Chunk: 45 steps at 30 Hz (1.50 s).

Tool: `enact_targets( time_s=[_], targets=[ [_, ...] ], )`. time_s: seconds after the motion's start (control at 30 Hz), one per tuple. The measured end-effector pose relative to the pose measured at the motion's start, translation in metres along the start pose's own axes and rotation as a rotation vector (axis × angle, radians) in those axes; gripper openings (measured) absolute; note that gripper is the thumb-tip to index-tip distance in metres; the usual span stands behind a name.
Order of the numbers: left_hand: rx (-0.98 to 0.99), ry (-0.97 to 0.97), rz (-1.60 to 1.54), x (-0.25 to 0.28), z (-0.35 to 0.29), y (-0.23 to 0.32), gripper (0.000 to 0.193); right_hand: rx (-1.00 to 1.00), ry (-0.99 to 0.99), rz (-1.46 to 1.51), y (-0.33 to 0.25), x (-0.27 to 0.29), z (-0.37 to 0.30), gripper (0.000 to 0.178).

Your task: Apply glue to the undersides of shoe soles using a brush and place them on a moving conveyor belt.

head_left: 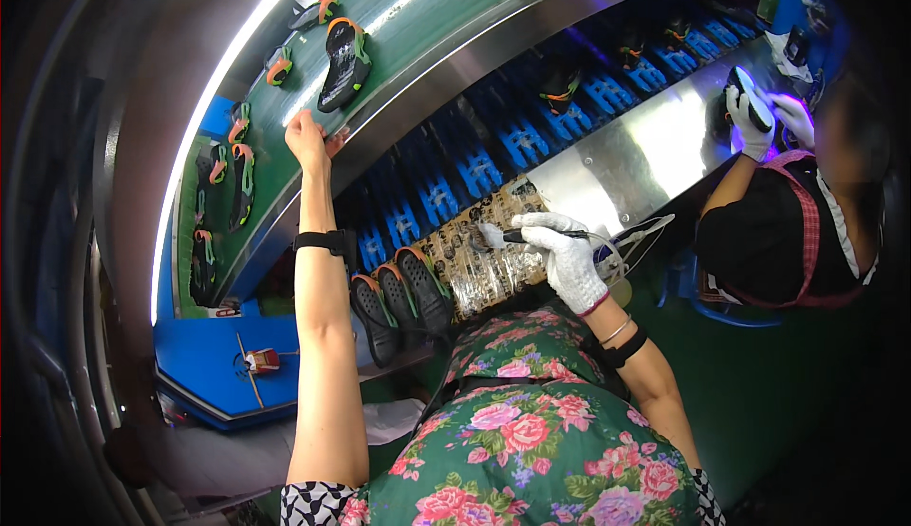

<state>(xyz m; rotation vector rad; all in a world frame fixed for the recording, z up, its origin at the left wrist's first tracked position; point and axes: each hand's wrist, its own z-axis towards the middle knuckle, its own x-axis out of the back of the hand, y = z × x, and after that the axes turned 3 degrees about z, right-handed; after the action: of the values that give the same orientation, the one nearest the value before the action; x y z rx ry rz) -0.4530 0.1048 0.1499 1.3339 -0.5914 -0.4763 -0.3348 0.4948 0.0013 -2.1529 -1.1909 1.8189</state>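
My bare left hand (313,141) reaches over the near edge of the green conveyor belt (418,18). Its fingers are loosely curled and apart, with nothing visible in them. Just beyond lies a black shoe piece (343,65) with an orange and green strap. In a white glove, my right hand (567,258) grips a brush (492,235) with a dark handle and pale bristles. The brush is over a work board (474,274) covered with stained, shiny film. Left of that board, three dark clogs (423,289) with holes stand side by side.
More strapped shoe pieces (242,184) lie on the belt's left part. Blue holders (479,175) line the space under its metal edge. White cables (622,251) run beside my right hand. At the right, a seated co-worker (778,232) with gloved hands holds a shoe (750,99) under violet light.
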Motion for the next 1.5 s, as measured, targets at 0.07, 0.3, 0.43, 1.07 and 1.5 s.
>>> enact_targets(
  time_s=[0.07, 0.3, 0.43, 1.07, 1.5],
  targets=[
    [-0.008, 0.011, 0.001, 0.007, 0.010, -0.008, 0.021, -0.008, -0.022, -0.013, 0.001, -0.002, -0.001, 0.018],
    [-0.120, 0.050, -0.043, 0.007, 0.014, -0.020, 0.025, -0.038, -0.005, 0.001, 0.007, -0.002, 0.004, 0.016],
    [-0.136, 0.043, -0.018, 0.016, 0.022, -0.025, 0.028, -0.050, -0.007, -0.052, 0.008, -0.005, 0.004, 0.016],
    [-0.234, 0.255, -0.083, 0.015, 0.013, -0.019, 0.023, 0.001, -0.024, -0.094, 0.018, -0.014, 0.011, 0.017],
    [-0.304, 0.188, 0.021, 0.016, 0.007, -0.025, 0.028, -0.007, -0.099, -0.105, 0.028, -0.010, 0.006, 0.017]
  ],
)
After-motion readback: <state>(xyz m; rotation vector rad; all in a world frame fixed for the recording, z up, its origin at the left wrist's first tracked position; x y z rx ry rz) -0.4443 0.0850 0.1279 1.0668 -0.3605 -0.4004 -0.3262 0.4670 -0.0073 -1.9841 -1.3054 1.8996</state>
